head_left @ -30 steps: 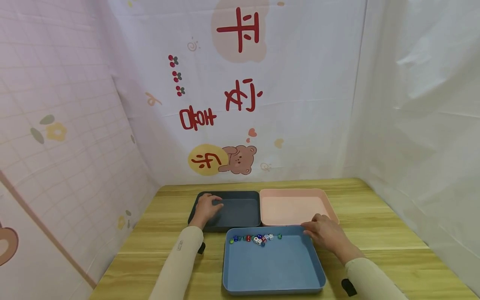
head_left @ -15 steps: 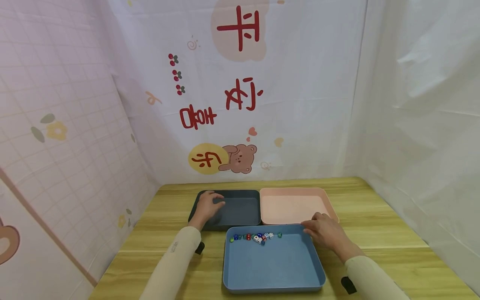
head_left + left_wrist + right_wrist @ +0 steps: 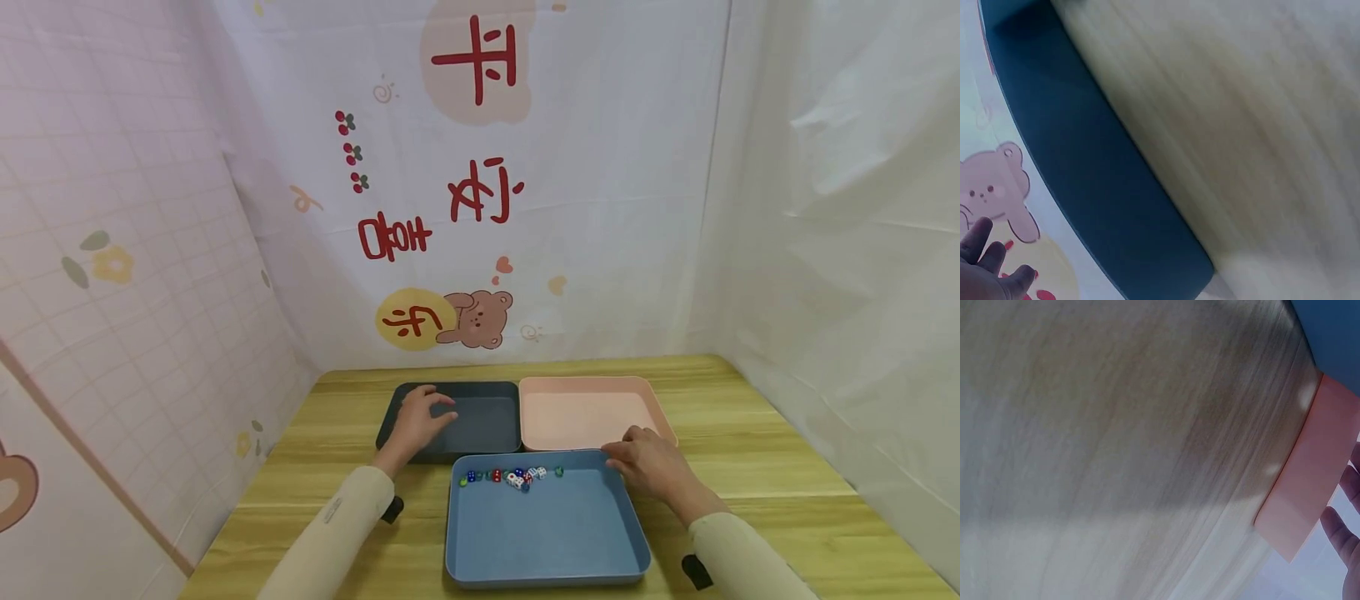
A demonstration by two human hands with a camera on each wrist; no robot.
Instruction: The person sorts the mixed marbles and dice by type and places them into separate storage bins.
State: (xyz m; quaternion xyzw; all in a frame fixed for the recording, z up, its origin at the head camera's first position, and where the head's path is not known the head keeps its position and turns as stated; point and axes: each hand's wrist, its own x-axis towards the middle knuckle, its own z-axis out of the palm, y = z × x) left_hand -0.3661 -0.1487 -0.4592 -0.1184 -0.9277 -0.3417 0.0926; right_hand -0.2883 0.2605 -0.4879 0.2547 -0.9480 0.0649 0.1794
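My left hand (image 3: 417,423) hovers over the left part of a dark navy tray (image 3: 480,425), its thumb and fingers apart with nothing between them. In the left wrist view its fingertips (image 3: 992,255) show beyond the wall of that tray. At the far right corner of a blue tray (image 3: 551,533) is my right hand (image 3: 651,465), fingertips right at the rim, beside the front edge of a pink tray (image 3: 581,412). The right wrist view shows its thumb and fingers spread past the pink wall. Several small dice (image 3: 516,479) and green glass marbles (image 3: 558,472) lie along the blue tray's far side.
The three trays stand close together on a wood-grain table (image 3: 765,483), navy and pink behind, blue in front. A white printed cloth (image 3: 615,183) hangs behind the table and at both sides.
My left hand has shifted slightly right over the navy tray, its forearm swinging a little left and its fingers spreading. The right hand, trays, dice and marbles stay where they were.
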